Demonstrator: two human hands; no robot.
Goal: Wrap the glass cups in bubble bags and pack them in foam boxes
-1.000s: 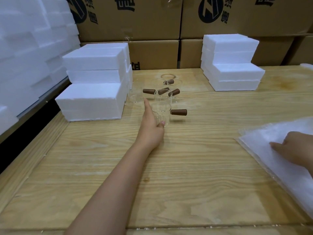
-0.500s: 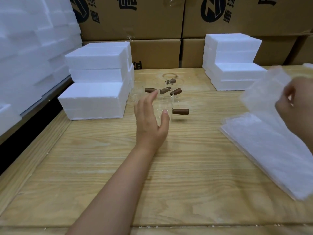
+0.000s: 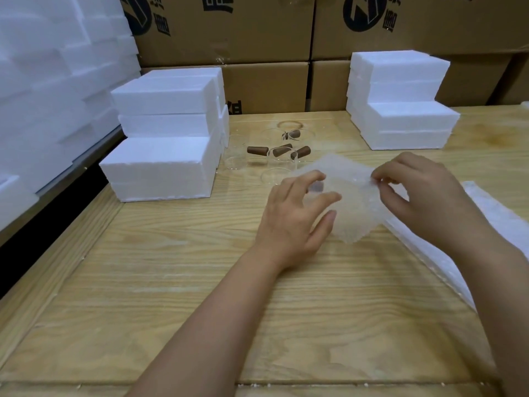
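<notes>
My right hand (image 3: 423, 196) pinches the bubble bag's (image 3: 355, 207) top edge over the table (image 3: 186, 282). My left hand (image 3: 292, 216), fingers loosely curved, is at its left edge; I can't tell if it grips. Cups (image 3: 279, 157) stand just behind.

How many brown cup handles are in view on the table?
4 brown handles clearly: one leftmost, two beside it, one farther back. A dark patch by the left hand may be a fifth.

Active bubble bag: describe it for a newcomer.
On the pale wooden table, look in front of the clear glass cups with brown handles. The translucent bubble bag is held up between left hand and right hand, unlike the flat white stack of bags at right.
</notes>
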